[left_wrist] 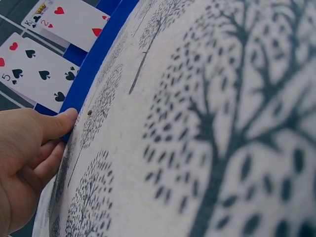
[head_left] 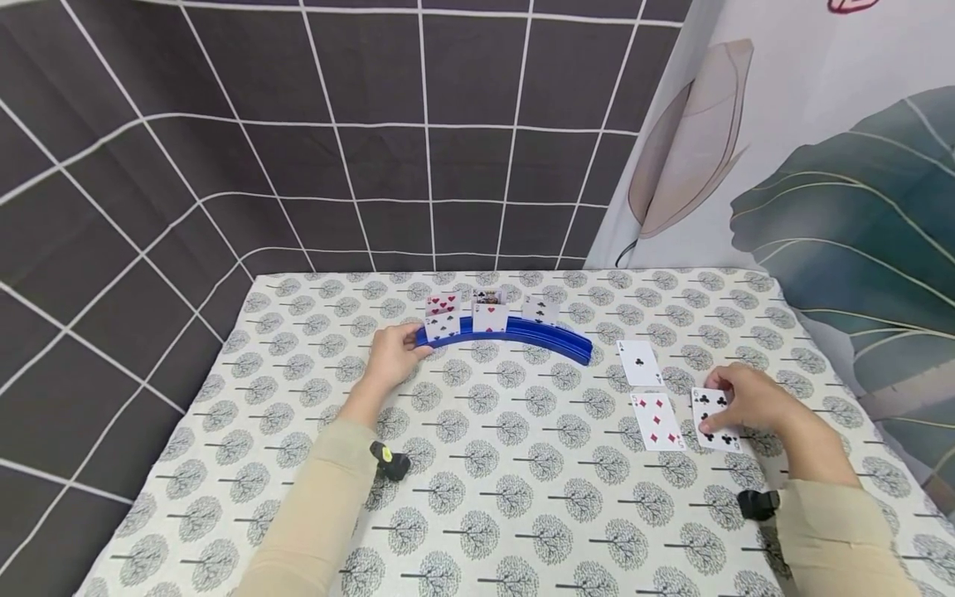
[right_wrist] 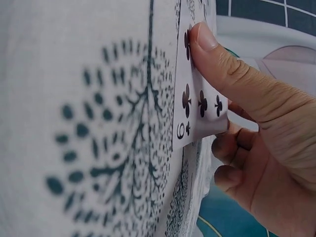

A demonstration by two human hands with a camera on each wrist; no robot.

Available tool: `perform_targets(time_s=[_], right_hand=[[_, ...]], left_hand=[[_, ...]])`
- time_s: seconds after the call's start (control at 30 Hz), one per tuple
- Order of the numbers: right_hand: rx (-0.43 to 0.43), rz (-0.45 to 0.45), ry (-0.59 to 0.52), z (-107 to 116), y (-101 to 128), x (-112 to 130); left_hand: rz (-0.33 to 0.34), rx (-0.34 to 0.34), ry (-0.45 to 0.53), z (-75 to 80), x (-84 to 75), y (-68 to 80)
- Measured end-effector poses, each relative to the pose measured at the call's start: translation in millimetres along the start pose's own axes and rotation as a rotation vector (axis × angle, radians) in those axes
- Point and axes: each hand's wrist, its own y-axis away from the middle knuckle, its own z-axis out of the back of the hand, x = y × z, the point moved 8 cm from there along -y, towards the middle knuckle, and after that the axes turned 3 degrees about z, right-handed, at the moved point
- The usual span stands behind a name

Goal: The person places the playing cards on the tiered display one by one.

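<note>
At its left end, the curved blue card holder (head_left: 552, 337) is pinched by my left hand (head_left: 393, 358), thumb on its front. Standing in the holder are a five of spades (left_wrist: 42, 74) before a hearts card (head_left: 443, 302), and a two of hearts (left_wrist: 74, 22) before a king of clubs (left_wrist: 30, 19). A black-suited card (head_left: 539, 310) stands farther right in it. On the table's right side, my right hand (head_left: 761, 405) pinches a six of clubs (right_wrist: 197, 108), thumb on its face and the other fingers partly hidden behind it.
An ace of clubs (head_left: 639, 365) lies face up right of the holder. Just below it is a five of diamonds (head_left: 656, 421), left of the right hand. The tree-patterned tablecloth (head_left: 515, 497) reaches back to a dark grid-patterned curtain (head_left: 373, 157).
</note>
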Motion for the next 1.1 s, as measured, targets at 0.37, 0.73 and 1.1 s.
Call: perform_targets(time_s=[0.37, 0.73, 1.1], right_hand=[[-0.204, -0.031, -0.001, 21.6, 1.0, 3.9], [-0.48, 0.089, 0.058, 43.6, 0.0, 19.4], [-0.516, 0.14, -0.015, 50.0, -9.1, 39.0]], left_hand=[[0.012, 0.005, 0.018, -1.1, 2.1, -2.0], [-0.009, -0.001, 0.008, -1.8, 5.2, -3.5], [-0.014, 0.008, 0.052, -2.2, 3.1, -2.7]])
